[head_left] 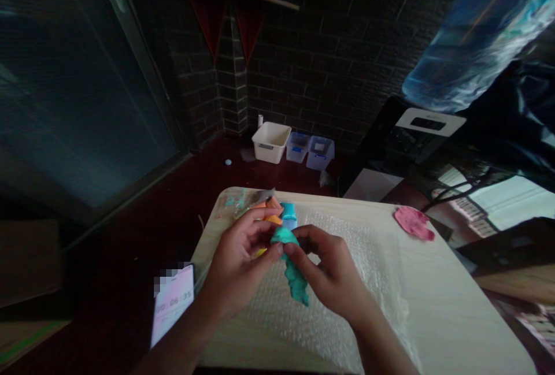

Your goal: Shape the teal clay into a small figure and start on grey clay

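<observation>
Dark brick wall (347, 45) fills the back. Big sliding-type panel (82, 86) at far left, dull and bluish.

Pale wood-look table (459, 317) in front, rounded corners. Right of it, toward the back, a black water dispenser (381, 144) carrying a large blue bottle (468, 40), tilted in this view.

Wide sheet of bubble wrap (377, 265) lies flat on the tabletop, under both hands.

Left hand (243, 251) and right hand (332, 265) meet above the wrap, near the table's middle. Both grips closed: thumbs and fingertips of each pinch the same soft piece; palms apart.

On the floor beyond the table: white basket (269, 152), then two clear boxes (319, 158) just beside it, in a row to its right.

Phone (173, 308) by the table's left edge, screen lit, digits ending 06:35; what supports it, cannot tell.

Flat pink piece (411, 223), irregular outline, near the far right corner.

Teal piece (297, 282), clay-like, held between the hands: upper part bunched at the fingertips, ragged strip hanging down over the wrap.

Smallest: orange packet (274, 204) and shiny blue packet (288, 211), side by side behind the fingers, near the far edge.
</observation>
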